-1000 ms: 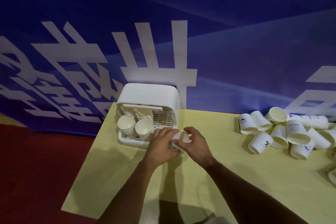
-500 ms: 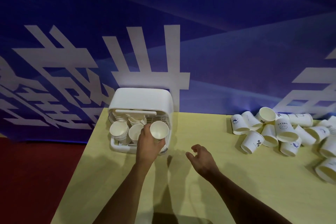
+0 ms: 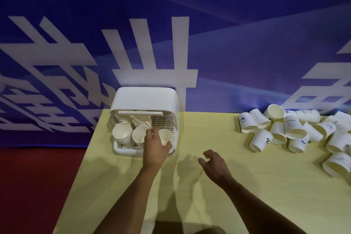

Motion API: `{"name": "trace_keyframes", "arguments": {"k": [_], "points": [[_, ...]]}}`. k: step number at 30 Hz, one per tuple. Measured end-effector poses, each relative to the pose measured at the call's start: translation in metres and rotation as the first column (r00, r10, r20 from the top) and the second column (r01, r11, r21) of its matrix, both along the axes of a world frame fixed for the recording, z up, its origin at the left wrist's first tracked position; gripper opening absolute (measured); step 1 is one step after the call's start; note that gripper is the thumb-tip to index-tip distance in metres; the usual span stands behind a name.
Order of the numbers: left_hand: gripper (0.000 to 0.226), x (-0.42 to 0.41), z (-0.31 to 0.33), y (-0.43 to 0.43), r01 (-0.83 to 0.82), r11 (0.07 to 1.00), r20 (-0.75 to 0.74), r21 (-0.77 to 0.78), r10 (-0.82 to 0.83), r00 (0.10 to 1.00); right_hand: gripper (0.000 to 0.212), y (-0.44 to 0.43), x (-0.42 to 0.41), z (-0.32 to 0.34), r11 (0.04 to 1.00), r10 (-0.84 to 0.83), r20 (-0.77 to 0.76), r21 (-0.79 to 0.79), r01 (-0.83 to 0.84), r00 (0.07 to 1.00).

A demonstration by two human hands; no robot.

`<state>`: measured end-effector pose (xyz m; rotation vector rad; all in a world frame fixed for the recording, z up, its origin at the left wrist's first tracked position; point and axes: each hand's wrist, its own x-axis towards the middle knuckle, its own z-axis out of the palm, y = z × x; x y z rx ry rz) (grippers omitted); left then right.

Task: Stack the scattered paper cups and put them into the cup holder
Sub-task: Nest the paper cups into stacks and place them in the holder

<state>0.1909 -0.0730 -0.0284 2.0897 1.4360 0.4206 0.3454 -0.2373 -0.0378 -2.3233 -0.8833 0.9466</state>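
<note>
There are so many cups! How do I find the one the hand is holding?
Start at the yellow table, then find the white cup holder at its back left. Three cup mouths face you inside it; pick the rightmost cup. It alone has the left hand gripping it.

worktop [image 3: 209, 195]: pale yellow, far edge against the blue banner [image 3: 247, 53] | 11 o'clock: white cup holder [image 3: 144, 100] at the far left corner, open front facing 6 o'clock, cup stacks [image 3: 121, 133] inside | 2 o'clock: heap of scattered paper cups [image 3: 294, 131], most on their sides, touching, some printed | holder and heap well apart
</note>
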Motion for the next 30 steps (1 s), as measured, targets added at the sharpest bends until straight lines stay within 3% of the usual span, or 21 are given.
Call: {"name": "trace_keyframes", "arguments": {"k": [5, 10, 23, 30], "points": [[0.041, 0.004, 0.003, -0.005, 0.078, 0.997, 0.019, -0.001, -0.078, 0.997, 0.047, -0.003, 0.006, 0.002, 0.999, 0.024, -0.019, 0.021, -0.023, 1.000], [0.031, 0.031, 0.007, -0.028, 0.194, 0.973, -0.019, -0.123, -0.198, 0.980, 0.047, -0.022, 0.036, 0.007, 0.998, -0.031, -0.030, 0.052, 0.033, 0.999], [0.041, 0.182, -0.004, -0.080, 0.377, 0.894, -0.113, -0.244, -0.412, 0.904, 0.051, -0.082, 0.162, -0.004, 0.921, -0.388, -0.092, 0.008, 0.390, 0.917], [0.049, 0.259, -0.023, -0.076, 0.451, 0.834, -0.180, -0.317, -0.520, 0.835, 0.055, -0.080, 0.218, -0.028, 0.793, -0.607, -0.138, -0.041, 0.608, 0.783]]}}
